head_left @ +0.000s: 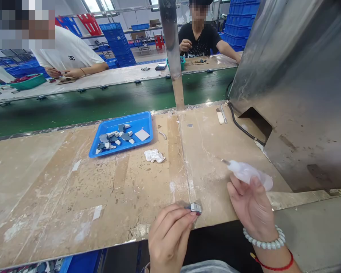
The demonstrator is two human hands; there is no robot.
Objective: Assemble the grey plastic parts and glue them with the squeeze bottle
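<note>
L hand [170,235] pinches metal clip [196,207].

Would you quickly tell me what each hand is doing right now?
Left hand: closed, fingers pinching a small metal part.
Right hand: closed around a small squeeze bottle, nozzle pointing left.

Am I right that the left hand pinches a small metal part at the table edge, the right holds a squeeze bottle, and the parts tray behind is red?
Not quite: the tray is blue, not red, as the head view shows. The rest holds: the left hand pinches the small metal part at the table edge, and the right hand holds the squeeze bottle.
</note>
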